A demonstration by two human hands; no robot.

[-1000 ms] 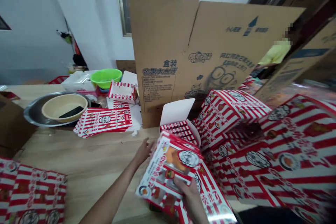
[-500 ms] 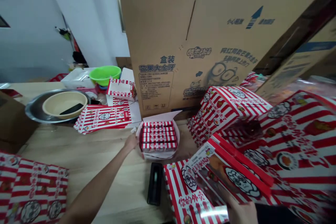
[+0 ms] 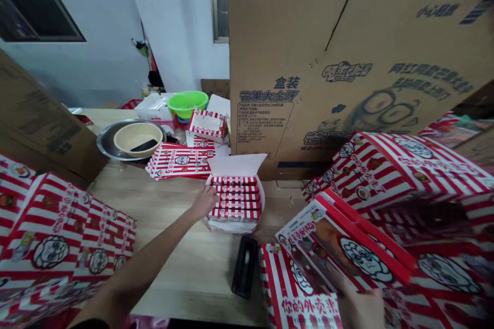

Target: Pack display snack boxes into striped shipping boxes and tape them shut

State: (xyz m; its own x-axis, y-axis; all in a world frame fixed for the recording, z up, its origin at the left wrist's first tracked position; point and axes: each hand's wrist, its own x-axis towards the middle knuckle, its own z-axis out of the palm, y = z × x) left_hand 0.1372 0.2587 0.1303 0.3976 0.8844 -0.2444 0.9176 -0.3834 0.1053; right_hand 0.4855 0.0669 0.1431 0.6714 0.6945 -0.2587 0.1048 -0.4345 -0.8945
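In front of me on the table stands an open white-lined box (image 3: pixel 235 223), its back flap raised, with a row of red-and-white striped packs (image 3: pixel 236 197) inside. My left hand (image 3: pixel 206 201) is at its left rim, fingers curled over the edge; the fingertips are partly hidden. At the lower right, my right hand (image 3: pixel 360 300) grips striped snack boxes (image 3: pixel 343 247) with a cartoon face and food pictures, apparently two together, held tilted. Below them lies another striped box (image 3: pixel 297 293). A black tape-dispenser-like object (image 3: pixel 245 267) rests between it and the open box.
A large brown carton (image 3: pixel 278 61) stands behind the open box. More striped boxes are piled at the right (image 3: pixel 389 164) and left (image 3: pixel 57 231). Flat striped sheets (image 3: pixel 179 161), a metal basin (image 3: pixel 106 139) holding a cream bowl (image 3: pixel 133 136), and a green basin (image 3: pixel 188 103) sit at the back left.
My view has turned left. My left hand has moved from beside the box's flap onto its left rim, and the back flap stands more upright. The right hand still holds the snack boxes.
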